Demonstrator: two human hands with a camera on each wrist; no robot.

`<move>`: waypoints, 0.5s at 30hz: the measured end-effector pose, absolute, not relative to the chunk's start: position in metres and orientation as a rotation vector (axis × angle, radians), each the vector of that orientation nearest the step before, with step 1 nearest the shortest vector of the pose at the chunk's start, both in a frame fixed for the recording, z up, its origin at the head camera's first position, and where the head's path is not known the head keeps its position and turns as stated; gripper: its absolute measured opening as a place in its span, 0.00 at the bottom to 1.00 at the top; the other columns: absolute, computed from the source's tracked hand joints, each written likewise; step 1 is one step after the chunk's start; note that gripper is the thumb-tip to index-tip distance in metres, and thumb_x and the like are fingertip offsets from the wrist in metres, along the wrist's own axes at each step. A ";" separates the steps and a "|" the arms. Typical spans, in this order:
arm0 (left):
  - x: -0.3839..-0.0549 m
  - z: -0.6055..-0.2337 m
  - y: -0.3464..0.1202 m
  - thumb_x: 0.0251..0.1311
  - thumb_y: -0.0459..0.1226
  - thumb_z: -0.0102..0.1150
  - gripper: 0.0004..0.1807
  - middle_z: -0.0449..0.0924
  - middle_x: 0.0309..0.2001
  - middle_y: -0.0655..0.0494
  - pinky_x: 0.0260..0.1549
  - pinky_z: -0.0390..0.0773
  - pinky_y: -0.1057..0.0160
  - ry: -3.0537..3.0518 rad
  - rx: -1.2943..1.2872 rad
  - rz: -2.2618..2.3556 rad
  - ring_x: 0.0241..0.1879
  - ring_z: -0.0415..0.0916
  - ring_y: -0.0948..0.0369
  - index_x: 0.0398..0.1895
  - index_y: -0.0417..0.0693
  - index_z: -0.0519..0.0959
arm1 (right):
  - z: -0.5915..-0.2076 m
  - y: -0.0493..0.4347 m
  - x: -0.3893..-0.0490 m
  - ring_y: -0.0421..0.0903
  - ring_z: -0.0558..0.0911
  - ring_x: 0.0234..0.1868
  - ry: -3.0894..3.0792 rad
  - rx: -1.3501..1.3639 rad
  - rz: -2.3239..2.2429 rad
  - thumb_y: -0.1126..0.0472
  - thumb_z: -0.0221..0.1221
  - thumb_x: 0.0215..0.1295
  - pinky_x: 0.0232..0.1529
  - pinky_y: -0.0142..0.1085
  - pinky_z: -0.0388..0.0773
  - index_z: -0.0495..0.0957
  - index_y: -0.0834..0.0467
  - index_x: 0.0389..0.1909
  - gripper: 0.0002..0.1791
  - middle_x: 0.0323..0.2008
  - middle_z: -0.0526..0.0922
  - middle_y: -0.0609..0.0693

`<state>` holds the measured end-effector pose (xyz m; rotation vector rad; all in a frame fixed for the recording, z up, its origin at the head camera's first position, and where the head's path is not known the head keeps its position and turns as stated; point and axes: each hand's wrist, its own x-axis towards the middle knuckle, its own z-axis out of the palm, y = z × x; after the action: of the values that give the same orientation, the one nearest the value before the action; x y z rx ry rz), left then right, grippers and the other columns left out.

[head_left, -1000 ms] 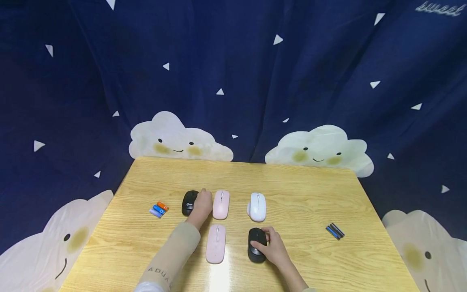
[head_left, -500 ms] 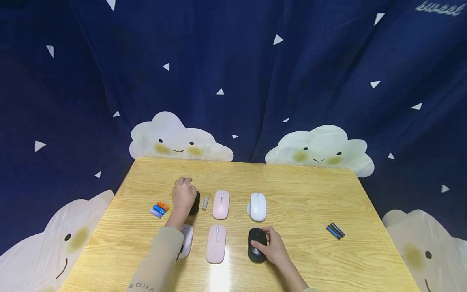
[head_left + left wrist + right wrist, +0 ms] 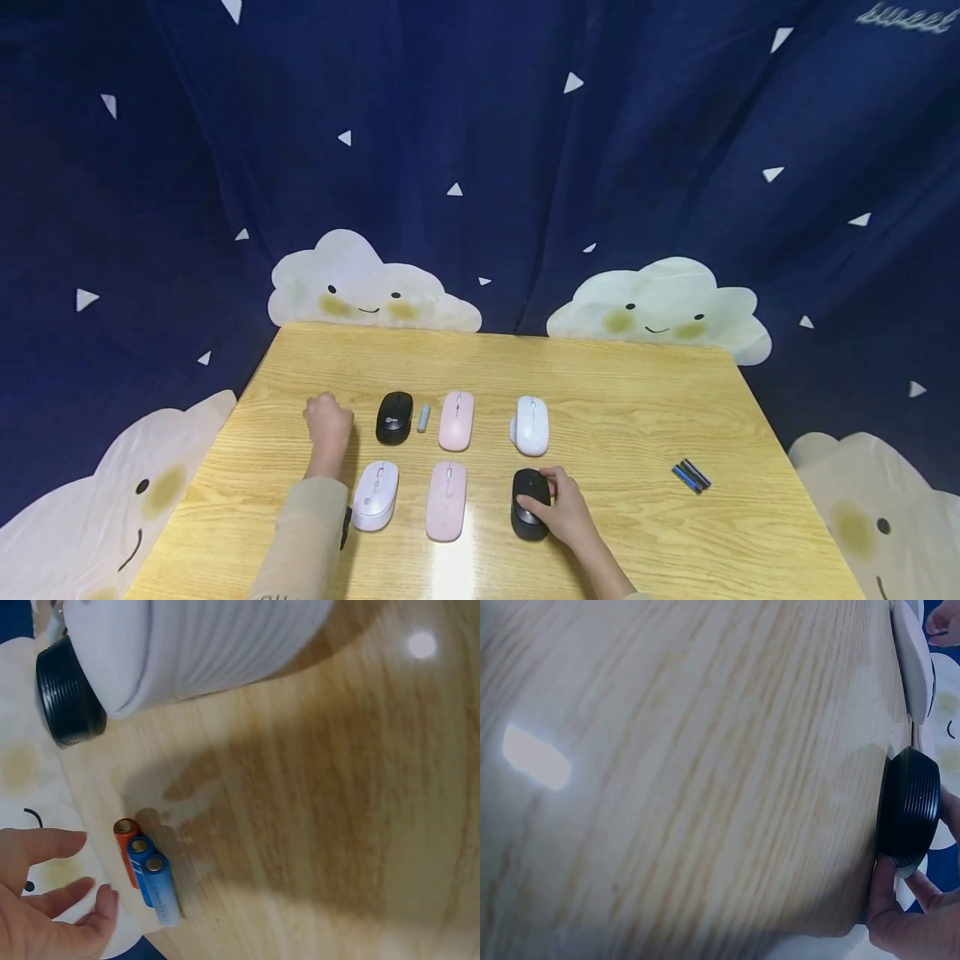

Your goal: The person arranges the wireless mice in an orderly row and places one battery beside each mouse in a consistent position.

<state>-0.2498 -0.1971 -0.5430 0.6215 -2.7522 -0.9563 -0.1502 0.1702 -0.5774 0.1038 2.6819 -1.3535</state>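
My left hand (image 3: 328, 419) hovers at the left of the table, just beyond the white mouse. In the left wrist view its fingers are parted and lightly bent, close to three batteries but apart from them: an orange battery (image 3: 126, 851), a blue battery (image 3: 140, 868) and a light blue battery (image 3: 162, 891), side by side. The hand hides them in the head view. My right hand (image 3: 567, 506) holds a black computer mouse (image 3: 529, 521) by its sides, thumb on the left and fingers on the far right. That mouse rests on the table.
On the wooden table (image 3: 615, 400) lie another black mouse (image 3: 394, 417), a grey cylinder like a battery (image 3: 423, 419), two pink mice (image 3: 455, 421), and a white mouse (image 3: 532, 425). A second white mouse (image 3: 375, 496) is beside my left forearm. Several dark and blue batteries (image 3: 691, 476) lie right.
My left hand has moved left from beside the far black mouse to over the batteries, uncovering that mouse, the grey cylinder and the near white mouse. My right hand has stayed on its mouse.
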 end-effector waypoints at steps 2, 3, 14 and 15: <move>-0.248 -0.546 -0.199 0.41 0.24 0.50 0.13 0.66 0.39 0.25 0.43 0.69 0.43 -2.783 0.647 -0.935 0.43 0.65 0.33 0.32 0.21 0.72 | -0.578 0.170 -0.150 0.45 0.74 0.36 2.679 0.104 -1.357 0.50 0.69 0.46 0.38 0.39 0.73 0.68 0.68 0.53 0.38 0.34 0.75 0.53; -0.247 -0.548 -0.200 0.41 0.24 0.50 0.11 0.66 0.39 0.25 0.42 0.70 0.43 -2.799 0.657 -0.932 0.42 0.65 0.33 0.30 0.21 0.72 | -0.578 0.170 -0.150 0.46 0.74 0.36 2.679 0.096 -1.357 0.50 0.68 0.46 0.38 0.39 0.73 0.67 0.68 0.53 0.38 0.34 0.75 0.53; -0.249 -0.552 -0.202 0.43 0.24 0.50 0.11 0.66 0.37 0.26 0.42 0.70 0.44 -2.867 0.676 -0.898 0.42 0.65 0.34 0.30 0.20 0.73 | -0.579 0.170 -0.149 0.46 0.74 0.37 2.671 0.113 -1.344 0.49 0.69 0.46 0.38 0.39 0.72 0.67 0.68 0.53 0.38 0.36 0.74 0.53; -0.249 -0.552 -0.201 0.43 0.24 0.49 0.11 0.66 0.37 0.26 0.42 0.70 0.44 -2.869 0.672 -0.892 0.42 0.66 0.34 0.30 0.20 0.73 | -0.579 0.171 -0.149 0.46 0.74 0.37 2.673 0.112 -1.342 0.49 0.69 0.46 0.38 0.39 0.72 0.67 0.68 0.53 0.38 0.36 0.74 0.53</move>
<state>-0.2488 -0.2011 -0.5520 0.6716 -2.8693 -0.8924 -0.1489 0.1707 -0.5789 0.1120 2.6733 -1.3420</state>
